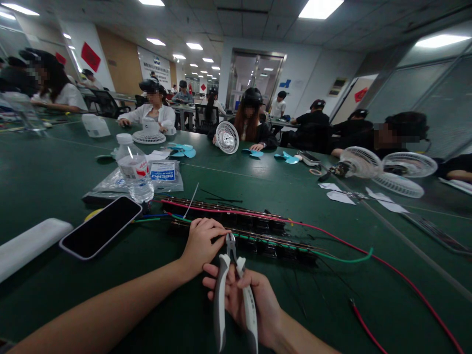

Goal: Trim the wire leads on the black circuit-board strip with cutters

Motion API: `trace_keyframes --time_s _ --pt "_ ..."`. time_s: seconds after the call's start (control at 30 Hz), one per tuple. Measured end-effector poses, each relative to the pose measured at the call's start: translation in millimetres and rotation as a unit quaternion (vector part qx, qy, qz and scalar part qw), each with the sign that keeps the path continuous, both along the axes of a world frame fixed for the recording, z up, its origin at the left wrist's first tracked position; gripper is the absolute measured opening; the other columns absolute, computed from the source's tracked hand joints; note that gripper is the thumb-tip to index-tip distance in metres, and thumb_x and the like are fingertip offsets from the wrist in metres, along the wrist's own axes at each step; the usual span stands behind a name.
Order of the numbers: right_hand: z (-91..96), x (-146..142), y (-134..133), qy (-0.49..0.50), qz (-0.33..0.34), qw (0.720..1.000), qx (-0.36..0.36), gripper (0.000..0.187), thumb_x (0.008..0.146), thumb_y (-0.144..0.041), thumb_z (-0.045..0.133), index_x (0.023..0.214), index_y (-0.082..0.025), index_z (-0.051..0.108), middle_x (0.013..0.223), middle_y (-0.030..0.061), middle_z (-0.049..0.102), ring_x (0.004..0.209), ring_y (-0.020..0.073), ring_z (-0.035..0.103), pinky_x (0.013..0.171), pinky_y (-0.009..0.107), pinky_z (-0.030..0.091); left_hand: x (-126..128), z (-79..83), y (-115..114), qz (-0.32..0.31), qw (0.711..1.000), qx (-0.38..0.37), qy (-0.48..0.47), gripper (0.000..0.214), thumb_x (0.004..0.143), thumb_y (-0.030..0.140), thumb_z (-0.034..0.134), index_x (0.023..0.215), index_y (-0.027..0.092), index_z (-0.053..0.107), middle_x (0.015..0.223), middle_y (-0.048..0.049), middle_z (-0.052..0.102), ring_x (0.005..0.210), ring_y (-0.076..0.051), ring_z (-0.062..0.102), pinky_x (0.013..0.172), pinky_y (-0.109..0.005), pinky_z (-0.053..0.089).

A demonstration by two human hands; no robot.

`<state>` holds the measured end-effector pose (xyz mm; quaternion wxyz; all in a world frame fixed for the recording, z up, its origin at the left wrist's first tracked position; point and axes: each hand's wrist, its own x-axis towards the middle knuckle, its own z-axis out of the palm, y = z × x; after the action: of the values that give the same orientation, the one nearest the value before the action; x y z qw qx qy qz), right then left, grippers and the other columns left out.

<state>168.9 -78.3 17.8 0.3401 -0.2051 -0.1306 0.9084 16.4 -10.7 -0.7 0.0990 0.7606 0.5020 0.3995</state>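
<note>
My right hand [254, 300] is wrapped round a pair of diagonal cutters [220, 305] with white and grey handles. The handles are spread apart, and the jaws point away from me at the near edge of a long black terminal strip [273, 246]. Beside the jaws, my left hand [202, 246] lies over the strip's left part, thumb and forefinger closed at the cutter tips; what they pinch is too small to make out. A green wire [346, 259] runs along this strip. Behind it lies a second black strip [254, 221] with a red wire [302, 224] along it.
At left are a phone [101, 228], a white bar-shaped object [29, 246], a water bottle [134, 169] and a plastic bag [165, 176]. A cut red cable [365, 324] lies front right. Fan parts [359, 162] and blue blades [182, 150] lie farther back, where several people sit.
</note>
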Motion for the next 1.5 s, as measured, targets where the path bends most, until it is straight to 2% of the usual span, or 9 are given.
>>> trace_keyframes --time_s 0.27,0.73,0.93,1.5 --pt "-0.8 -1.4 -0.4 -0.005 -0.01 1.0 0.014 0.012 0.062 -0.012 0.046 0.069 -0.013 0.056 0.113 0.013 0.06 0.097 0.0229 0.059 0.096 0.039 0.032 1.0 -0.6 0.3 0.002 1.0 0.006 -0.005 0.011 0.081 0.026 0.058 0.079 0.026 0.069 0.085 0.0014 0.065 0.082 -0.017 0.055 0.087 -0.039 0.029" --pt "-2.9 -4.7 -1.6 -0.034 -0.029 0.999 0.021 0.019 0.061 -0.012 0.044 0.072 -0.012 0.06 0.093 0.0086 0.063 0.086 0.0197 0.06 0.089 0.037 0.037 1.5 1.6 -1.7 0.001 1.0 -0.005 -0.014 0.011 0.081 0.026 0.058 0.079 0.027 0.069 0.085 0.0017 0.065 0.084 -0.017 0.055 0.086 -0.039 0.029" --pt "-4.7 -5.0 -2.3 -0.02 -0.038 0.999 0.022 0.011 0.061 -0.011 0.044 0.065 -0.014 0.054 0.085 0.0063 0.06 0.079 0.0177 0.058 0.083 0.036 0.04 1.9 3.3 -2.7 0.002 1.0 -0.003 -0.016 0.011 0.082 0.025 0.058 0.08 0.028 0.068 0.087 0.0027 0.065 0.085 -0.016 0.055 0.086 -0.039 0.028" --pt "-4.1 -6.0 -0.4 -0.046 -0.025 0.998 0.04 0.007 0.058 -0.015 0.043 0.065 -0.018 0.045 0.077 0.0055 0.057 0.07 0.0178 0.054 0.074 0.037 0.041 1.5 1.3 -1.6 0.006 1.0 -0.003 -0.011 0.011 0.081 0.026 0.059 0.081 0.027 0.07 0.086 0.0015 0.065 0.084 -0.016 0.055 0.086 -0.039 0.03"
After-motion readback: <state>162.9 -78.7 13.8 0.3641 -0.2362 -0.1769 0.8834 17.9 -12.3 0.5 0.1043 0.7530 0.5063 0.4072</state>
